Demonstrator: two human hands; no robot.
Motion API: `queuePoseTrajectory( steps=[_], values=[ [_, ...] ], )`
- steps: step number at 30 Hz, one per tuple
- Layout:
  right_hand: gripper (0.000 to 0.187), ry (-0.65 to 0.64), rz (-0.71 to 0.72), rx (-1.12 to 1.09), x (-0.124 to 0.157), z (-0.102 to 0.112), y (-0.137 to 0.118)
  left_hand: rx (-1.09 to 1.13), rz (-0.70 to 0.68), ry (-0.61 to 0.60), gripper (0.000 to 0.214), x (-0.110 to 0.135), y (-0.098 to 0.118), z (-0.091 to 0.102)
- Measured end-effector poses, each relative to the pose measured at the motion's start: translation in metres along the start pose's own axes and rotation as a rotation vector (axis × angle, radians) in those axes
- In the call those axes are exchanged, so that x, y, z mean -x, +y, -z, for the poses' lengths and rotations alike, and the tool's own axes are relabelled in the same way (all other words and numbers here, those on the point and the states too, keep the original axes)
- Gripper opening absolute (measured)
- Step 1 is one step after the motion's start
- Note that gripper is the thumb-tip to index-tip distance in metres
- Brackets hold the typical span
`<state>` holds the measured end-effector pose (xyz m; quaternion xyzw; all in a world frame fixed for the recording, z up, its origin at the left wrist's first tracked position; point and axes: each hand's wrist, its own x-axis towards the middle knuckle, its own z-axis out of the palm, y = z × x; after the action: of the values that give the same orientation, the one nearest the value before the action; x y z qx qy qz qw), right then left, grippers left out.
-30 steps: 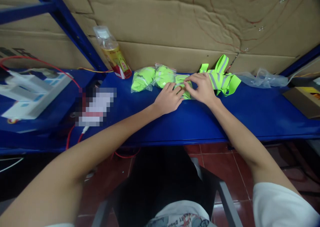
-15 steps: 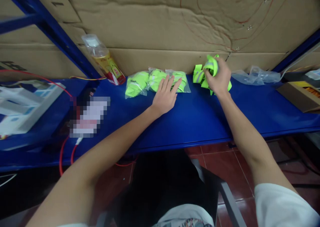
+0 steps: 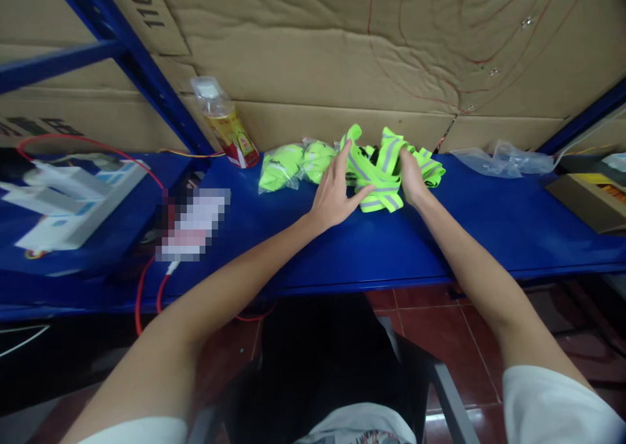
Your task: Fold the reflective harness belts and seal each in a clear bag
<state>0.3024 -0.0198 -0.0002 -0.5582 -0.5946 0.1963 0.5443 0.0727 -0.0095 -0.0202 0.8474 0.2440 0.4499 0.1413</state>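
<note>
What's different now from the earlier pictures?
The right hand took hold of some loose green straps and brought them left, between both hands. The left hand turned on edge beside them. The bottle and the two leftmost bagged bundles stayed put.

One number legible

Clock face = whole view. Half past ten: "1100" (image 3: pixel 140 4) in dark print on the cardboard (image 3: pixel 278 53), turned sideways, last digit close to the top edge. Half past nine: bold dark characters (image 3: pixel 40 126), also on cardboard, unreadable. Ten, closer in: bottle (image 3: pixel 225 123), its yellow-and-red label (image 3: pixel 235 135) lettered too small to make out. Near nine: pixelated slab (image 3: pixel 193 225), blurred past reading. Half past five: shirt (image 3: pixel 359 419) print, cropped by the lower edge, unreadable.
</note>
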Motion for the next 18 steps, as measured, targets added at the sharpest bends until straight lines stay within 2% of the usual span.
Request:
queuePoseTrajectory(
  steps=[4,7,10,12,14,16,18],
  values=[
    [0.054,-0.115,-0.039,-0.076,0.014,-0.009,-0.015,0.132,0.063,0.019,0.085,-0.001,-0.012,0.001],
    [0.056,-0.165,-0.055,-0.117,0.018,-0.01,-0.021,0.305,0.153,0.057,0.079,-0.005,-0.017,-0.003],
    [0.064,-0.091,-0.004,-0.085,0.016,-0.009,-0.018,0.477,0.249,0.102,0.072,-0.011,-0.018,-0.003],
    [0.058,-0.02,0.053,-0.021,0.014,-0.007,-0.014,0.543,0.323,0.167,0.065,-0.016,-0.018,0.002],
    [0.048,0.06,0.099,0.014,0.011,-0.004,-0.011,0.571,0.39,0.206,0.067,-0.02,-0.018,0.011],
    [0.041,0.176,0.118,0.006,0.009,-0.003,-0.01,0.633,0.453,0.152,0.08,-0.021,-0.017,0.02],
    [0.04,0.278,0.091,-0.054,0.007,-0.003,-0.01,0.754,0.527,0.02,0.088,-0.02,-0.014,0.024]
  ],
)
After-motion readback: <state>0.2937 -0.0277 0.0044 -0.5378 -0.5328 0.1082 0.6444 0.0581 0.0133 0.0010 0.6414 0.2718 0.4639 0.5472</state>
